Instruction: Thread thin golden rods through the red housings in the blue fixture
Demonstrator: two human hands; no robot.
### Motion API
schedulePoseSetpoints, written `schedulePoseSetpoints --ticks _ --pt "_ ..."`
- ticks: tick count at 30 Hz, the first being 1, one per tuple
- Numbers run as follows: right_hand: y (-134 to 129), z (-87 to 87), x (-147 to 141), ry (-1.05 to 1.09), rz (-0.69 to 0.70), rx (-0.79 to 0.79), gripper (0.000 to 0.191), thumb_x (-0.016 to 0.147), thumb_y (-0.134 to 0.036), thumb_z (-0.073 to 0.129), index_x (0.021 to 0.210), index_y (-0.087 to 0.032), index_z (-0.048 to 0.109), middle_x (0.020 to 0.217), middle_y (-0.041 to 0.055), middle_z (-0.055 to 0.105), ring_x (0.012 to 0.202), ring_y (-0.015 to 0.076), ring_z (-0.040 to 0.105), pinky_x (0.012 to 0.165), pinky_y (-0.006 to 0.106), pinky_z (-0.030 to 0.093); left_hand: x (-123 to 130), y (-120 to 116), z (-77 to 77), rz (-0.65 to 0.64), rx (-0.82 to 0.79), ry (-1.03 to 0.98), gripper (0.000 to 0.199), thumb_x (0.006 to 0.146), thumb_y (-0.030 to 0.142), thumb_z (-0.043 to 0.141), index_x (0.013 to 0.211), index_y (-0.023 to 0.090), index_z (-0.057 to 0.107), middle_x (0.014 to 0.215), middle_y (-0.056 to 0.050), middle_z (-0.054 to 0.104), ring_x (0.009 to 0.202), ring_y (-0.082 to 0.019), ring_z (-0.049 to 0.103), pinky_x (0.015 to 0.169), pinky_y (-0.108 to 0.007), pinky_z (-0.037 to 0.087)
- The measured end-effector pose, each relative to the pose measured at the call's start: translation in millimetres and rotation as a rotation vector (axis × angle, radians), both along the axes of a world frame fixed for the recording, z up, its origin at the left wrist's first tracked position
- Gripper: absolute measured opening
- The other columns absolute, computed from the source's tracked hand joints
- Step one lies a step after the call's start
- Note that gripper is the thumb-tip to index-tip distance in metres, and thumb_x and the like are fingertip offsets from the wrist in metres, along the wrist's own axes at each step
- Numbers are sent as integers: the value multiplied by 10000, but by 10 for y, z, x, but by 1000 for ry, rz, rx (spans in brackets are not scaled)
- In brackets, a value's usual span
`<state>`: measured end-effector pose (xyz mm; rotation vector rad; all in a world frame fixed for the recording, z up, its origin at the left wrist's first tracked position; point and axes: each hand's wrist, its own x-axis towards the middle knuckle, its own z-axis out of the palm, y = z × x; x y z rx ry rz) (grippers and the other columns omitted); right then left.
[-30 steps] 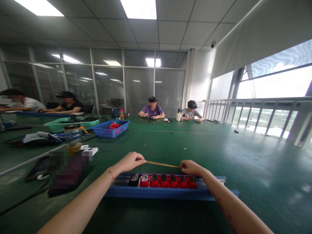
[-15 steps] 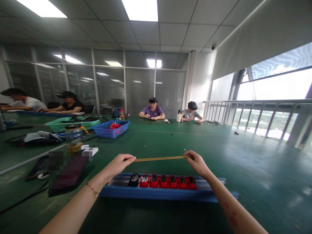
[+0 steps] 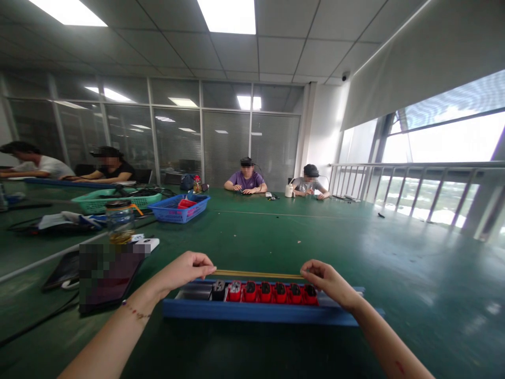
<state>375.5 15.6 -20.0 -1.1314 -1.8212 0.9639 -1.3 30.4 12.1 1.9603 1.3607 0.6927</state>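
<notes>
A thin yellowish band [image 3: 258, 275] stretches level between my hands, just beyond a blue rail. My left hand [image 3: 198, 265] pinches its left end, and my right hand [image 3: 313, 271] pinches the right end with curled fingers. The blue rail [image 3: 260, 313] lies across the table in front of me, with a metallic channel inside. In the channel stands a row of several red blocks [image 3: 265, 292] with dark tops; the leftmost red one has a greyish top. A black block [image 3: 218, 290] sits at the row's left end.
On the left are a blue basket [image 3: 179, 210] with red items, a green basket [image 3: 118, 200], a glass jar [image 3: 119, 223] and a dark pouch [image 3: 114, 276]. Several people sit along the far side of the green table [image 3: 252, 231].
Both hands have moved down and nearer to the rail, with the band still stretched between them. The band now hangs lower, close to the rail's far edge.
</notes>
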Motion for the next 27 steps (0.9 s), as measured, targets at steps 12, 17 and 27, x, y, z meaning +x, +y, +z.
schedulePoseSetpoints --ticks 12,17,27 --pt "-8 -21 97 -148 65 -7 322 771 -464 517 830 -151 557 715 1 559 647 118 501 558 206 397 10 -11 -64 -58 -68 145 453 658 580 511 769 153 616 656 -7 585 570 -120 495 488 -192 347" --pt "0 -20 100 -230 -1 43 339 783 -491 479 822 -165 561 679 -2 553 614 122 494 530 206 386 27 -37 -24 -62 -20 105 430 676 561 508 770 153 608 678 -12 599 600 -129 512 506 -198 358" --pt "56 -92 170 -340 -42 103 341 770 -491 496 821 -164 574 638 -15 543 566 109 470 519 204 370 26 -28 -84 -109 -89 87 395 693 520 513 799 145 579 665 -12 588 561 -115 497 491 -201 375"
